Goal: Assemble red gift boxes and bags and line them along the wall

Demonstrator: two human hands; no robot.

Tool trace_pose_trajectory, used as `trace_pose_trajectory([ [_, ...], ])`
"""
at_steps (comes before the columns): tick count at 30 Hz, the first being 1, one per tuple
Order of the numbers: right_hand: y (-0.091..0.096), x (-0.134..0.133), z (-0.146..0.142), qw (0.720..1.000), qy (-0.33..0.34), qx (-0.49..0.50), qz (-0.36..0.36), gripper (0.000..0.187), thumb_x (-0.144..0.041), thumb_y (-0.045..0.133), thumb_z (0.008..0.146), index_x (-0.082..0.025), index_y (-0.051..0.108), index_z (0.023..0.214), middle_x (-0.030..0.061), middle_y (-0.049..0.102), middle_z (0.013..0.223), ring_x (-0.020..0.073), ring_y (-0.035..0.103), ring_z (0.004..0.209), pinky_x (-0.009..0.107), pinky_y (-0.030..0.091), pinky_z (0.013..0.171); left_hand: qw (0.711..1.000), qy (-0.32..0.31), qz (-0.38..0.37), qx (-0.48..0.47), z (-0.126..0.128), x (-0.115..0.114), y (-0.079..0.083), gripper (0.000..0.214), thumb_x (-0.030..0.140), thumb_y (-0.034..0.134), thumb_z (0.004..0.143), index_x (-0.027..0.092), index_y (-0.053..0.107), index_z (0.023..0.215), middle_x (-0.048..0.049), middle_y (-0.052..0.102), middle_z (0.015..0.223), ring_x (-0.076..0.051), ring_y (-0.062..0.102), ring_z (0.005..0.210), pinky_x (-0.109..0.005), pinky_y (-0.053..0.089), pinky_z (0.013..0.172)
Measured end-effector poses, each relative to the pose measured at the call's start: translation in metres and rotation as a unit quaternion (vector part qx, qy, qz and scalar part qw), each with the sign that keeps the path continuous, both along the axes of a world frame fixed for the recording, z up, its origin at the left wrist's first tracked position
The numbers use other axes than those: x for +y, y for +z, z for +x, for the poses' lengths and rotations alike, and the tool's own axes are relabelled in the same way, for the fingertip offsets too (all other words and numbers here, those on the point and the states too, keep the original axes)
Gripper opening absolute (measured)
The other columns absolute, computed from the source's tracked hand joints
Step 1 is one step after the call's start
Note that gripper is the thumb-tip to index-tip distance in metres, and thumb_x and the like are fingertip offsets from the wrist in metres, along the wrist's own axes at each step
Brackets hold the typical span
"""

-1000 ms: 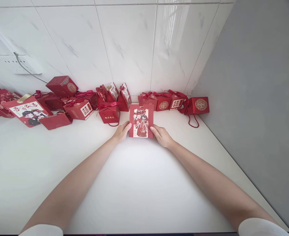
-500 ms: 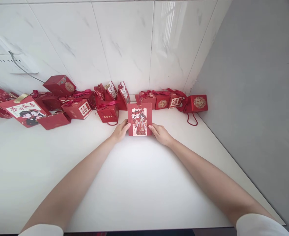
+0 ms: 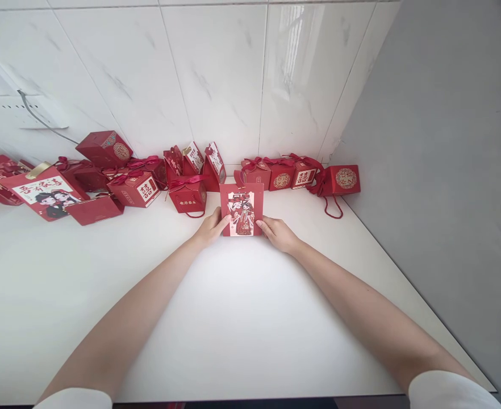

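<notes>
A flat red paper box point(image 3: 241, 209), printed with a cartoon couple on a pale panel, stands near the back of the white table point(image 3: 242, 329). My left hand point(image 3: 211, 225) holds its lower left edge, thumb on the front face. My right hand point(image 3: 277, 233) holds its lower right corner. Both arms reach forward from the near edge. Right behind the box stand small red gift boxes with ribbons point(image 3: 188, 194).
A row of red gift boxes point(image 3: 135, 187) lines the tiled wall, from a large illustrated one point(image 3: 46, 192) at the left to one with a cord point(image 3: 344, 179) by the grey right wall point(image 3: 446, 170). A wall socket with a cable point(image 3: 33, 111) sits at upper left.
The box has shifted slightly left and stands a little more upright between my hands. My left thumb has slid further onto its front. The view has tilted a little.
</notes>
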State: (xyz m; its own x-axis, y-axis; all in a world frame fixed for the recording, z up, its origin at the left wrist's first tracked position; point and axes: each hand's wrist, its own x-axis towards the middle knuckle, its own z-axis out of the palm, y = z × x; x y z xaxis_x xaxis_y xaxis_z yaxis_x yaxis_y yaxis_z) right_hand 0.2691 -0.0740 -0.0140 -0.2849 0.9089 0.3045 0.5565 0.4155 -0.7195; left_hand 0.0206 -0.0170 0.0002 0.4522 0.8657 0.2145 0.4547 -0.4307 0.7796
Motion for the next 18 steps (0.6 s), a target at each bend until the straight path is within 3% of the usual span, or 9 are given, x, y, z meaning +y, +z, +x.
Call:
trace_pose_trajectory([
  [18, -0.0008, -0.0008, 0.0002, 1.0, 0.01, 0.009, 0.0, 0.049, -0.059, 0.032, 0.098, -0.022, 0.065, 0.093, 0.006, 0.07, 0.086, 0.0235, 0.062, 0.079, 0.034, 0.046, 0.076, 1.0, 0.006, 0.004, 0.018, -0.0031, 0.0035, -0.0003, 0.065, 0.061, 0.036, 0.094, 0.018, 0.043, 0.142, -0.0102, 0.058, 0.137, -0.03, 0.052, 0.128, -0.041, 0.043, 0.107],
])
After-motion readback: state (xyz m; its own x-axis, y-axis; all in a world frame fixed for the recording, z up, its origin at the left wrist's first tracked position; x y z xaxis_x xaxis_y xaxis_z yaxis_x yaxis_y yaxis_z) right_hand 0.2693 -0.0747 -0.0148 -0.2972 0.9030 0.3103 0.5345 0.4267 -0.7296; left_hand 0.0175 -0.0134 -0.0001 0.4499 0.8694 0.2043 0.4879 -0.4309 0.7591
